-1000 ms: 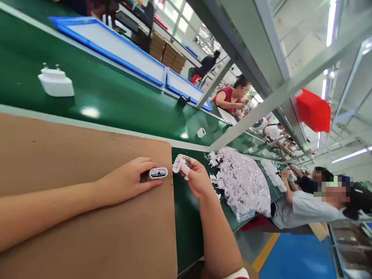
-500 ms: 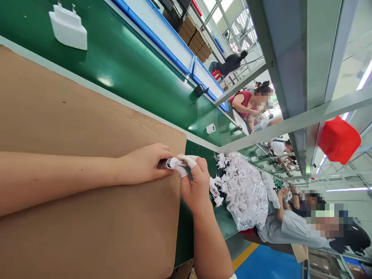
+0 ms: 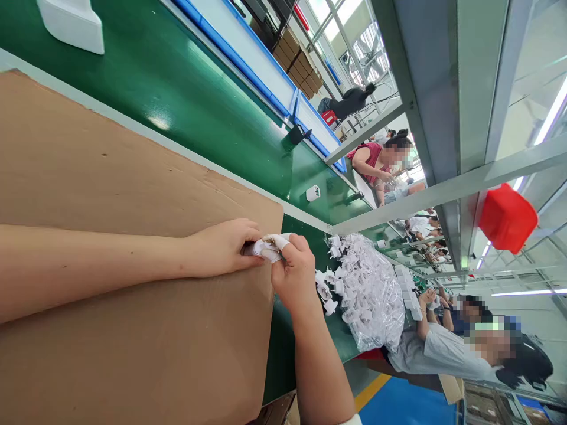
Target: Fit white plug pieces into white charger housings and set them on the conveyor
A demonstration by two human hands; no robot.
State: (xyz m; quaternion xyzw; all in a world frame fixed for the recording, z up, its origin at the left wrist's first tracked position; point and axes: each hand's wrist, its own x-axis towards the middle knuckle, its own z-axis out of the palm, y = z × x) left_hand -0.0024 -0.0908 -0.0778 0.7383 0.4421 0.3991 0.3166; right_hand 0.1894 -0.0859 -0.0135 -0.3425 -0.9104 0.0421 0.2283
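My left hand lies on the brown cardboard sheet and grips a white charger housing, most of it hidden in the fist. My right hand, with white finger cots on its fingertips, meets it from the right and pinches a small white part against the housing's open end. The two hands touch at the sheet's right edge. A clear bag of white plug parts lies just right of my right hand, with loose plugs beside it.
A green conveyor belt runs behind the cardboard, carrying a white charger at the top left and a small white part further along. Blue-rimmed trays line its far side. Other workers sit down the line. A red bin hangs overhead.
A second ago my hands were apart, the housing's open end showing. My right hand brought its white part to the housing and now presses it in, fingers curled tighter.
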